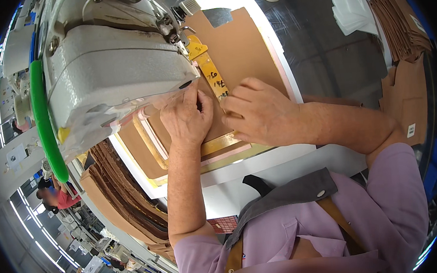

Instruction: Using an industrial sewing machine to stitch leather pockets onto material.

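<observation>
My left hand (pixel 187 117) rests on a brown leather-like panel (pixel 242 43), just below the head of an industrial sewing machine (pixel 122 67). Its forefinger stretches toward the needle area, apart from the thumb; the other fingers are partly hidden. To its right, my right hand (pixel 260 112) is closed, fingers curled at the lower end of a yellow strip with handwritten marks (pixel 213 78). What those fingers hold is hidden. The panel lies in a white template sheet (pixel 293 88) with pink and yellow edging. A gold-coloured bar (pixel 216 145) crosses below my hands.
Left of the template, brown panels (pixel 126 198) are stacked. More brown pieces (pixel 398 22) and white foam sheets (pixel 351 10) lie at the far right. A green padded bar (pixel 48 123) runs beside the machine. Another person (pixel 63 198) is in the left background.
</observation>
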### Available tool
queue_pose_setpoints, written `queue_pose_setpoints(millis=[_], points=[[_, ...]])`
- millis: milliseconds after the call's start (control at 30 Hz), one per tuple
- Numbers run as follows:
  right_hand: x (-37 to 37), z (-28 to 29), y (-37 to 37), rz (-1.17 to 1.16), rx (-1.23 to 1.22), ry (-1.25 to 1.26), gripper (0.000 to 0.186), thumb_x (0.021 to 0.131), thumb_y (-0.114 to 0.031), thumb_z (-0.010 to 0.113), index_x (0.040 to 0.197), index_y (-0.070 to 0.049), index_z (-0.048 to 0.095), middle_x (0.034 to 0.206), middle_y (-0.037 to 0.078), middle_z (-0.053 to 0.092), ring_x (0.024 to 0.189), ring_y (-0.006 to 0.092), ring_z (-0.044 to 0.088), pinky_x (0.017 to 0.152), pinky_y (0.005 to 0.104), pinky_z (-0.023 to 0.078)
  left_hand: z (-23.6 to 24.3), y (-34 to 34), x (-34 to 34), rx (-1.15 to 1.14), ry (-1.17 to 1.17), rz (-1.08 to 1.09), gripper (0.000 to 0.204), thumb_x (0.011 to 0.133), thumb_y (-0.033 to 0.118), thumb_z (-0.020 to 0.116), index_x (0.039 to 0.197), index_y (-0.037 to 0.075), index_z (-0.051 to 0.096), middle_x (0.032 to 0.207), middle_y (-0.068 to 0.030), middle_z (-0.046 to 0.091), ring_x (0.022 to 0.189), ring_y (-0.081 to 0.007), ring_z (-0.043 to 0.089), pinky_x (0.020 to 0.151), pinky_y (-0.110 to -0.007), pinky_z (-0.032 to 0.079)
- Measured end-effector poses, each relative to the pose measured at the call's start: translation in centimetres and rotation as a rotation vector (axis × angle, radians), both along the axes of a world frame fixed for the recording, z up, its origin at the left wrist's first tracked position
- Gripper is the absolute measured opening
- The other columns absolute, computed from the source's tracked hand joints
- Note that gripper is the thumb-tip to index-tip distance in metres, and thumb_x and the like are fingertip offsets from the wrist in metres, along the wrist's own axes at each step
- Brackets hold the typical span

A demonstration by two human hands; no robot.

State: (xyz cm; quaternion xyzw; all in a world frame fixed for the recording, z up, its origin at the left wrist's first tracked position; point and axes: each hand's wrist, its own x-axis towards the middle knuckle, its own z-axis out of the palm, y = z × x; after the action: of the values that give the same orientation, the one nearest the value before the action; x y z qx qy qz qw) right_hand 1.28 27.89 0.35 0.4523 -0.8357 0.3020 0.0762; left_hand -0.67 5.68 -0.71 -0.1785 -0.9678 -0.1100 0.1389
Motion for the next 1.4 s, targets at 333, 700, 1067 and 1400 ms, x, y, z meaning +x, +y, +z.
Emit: queue_pose_setpoints(millis=[333, 700, 1067, 1400], points=[[1.3, -1.9, -2.3, 0.116, -0.052, 0.04, 0.007, 0.077, -0.017, 0.072, 0.079, -0.011, 0.071, 0.091, 0.001, 0.06, 0.098, 0.0186, 0.058, 0.084, 0.0343, 0.048, -1.1, -2.5, 0.3, 0.117, -0.049, -0.072, 0.043, 0.09, 0.011, 0.064, 0.132, 0.012, 0.068, 0.109, -0.0101, 0.077, 0.084, -0.0265, 0.073, 0.077, -0.037, 0.058], [2.4, -2.3, -2.3, 0.098, -0.064, 0.058, 0.016, 0.079, -0.013, 0.07, 0.094, -0.007, 0.07, 0.104, 0.006, 0.062, 0.103, 0.0214, 0.061, 0.096, 0.0393, 0.051, -0.5, -2.6, 0.9, 0.133, -0.103, -0.016, 0.041, 0.094, 0.014, 0.064, 0.135, 0.015, 0.066, 0.117, -0.0122, 0.075, 0.09, -0.0287, 0.074, 0.079, -0.039, 0.057], [2.8, -2.6, -2.3, 0.019, -0.052, 0.088, 0.018, 0.08, -0.012, 0.072, 0.098, -0.009, 0.07, 0.107, 0.004, 0.063, 0.103, 0.0201, 0.062, 0.096, 0.0374, 0.05, 1.8, -2.3, 4.2, 0.038, -0.278, -0.051, 0.05, 0.083, 0.024, 0.08, 0.132, 0.018, 0.069, 0.124, -0.0044, 0.063, 0.113, -0.0261, 0.06, 0.098, -0.042, 0.044], [2.5, -3.1, -2.4, 0.059, -0.044, 0.045, 0.032, 0.073, -0.024, 0.082, 0.099, -0.011, 0.068, 0.112, 0.007, 0.059, 0.11, 0.0242, 0.059, 0.099, 0.0426, 0.047, 0.4, -2.6, 3.6, 0.099, -0.174, -0.117, 0.056, 0.086, 0.025, 0.076, 0.138, 0.011, 0.063, 0.15, -0.0051, 0.057, 0.139, -0.0261, 0.051, 0.115, -0.046, 0.033]])
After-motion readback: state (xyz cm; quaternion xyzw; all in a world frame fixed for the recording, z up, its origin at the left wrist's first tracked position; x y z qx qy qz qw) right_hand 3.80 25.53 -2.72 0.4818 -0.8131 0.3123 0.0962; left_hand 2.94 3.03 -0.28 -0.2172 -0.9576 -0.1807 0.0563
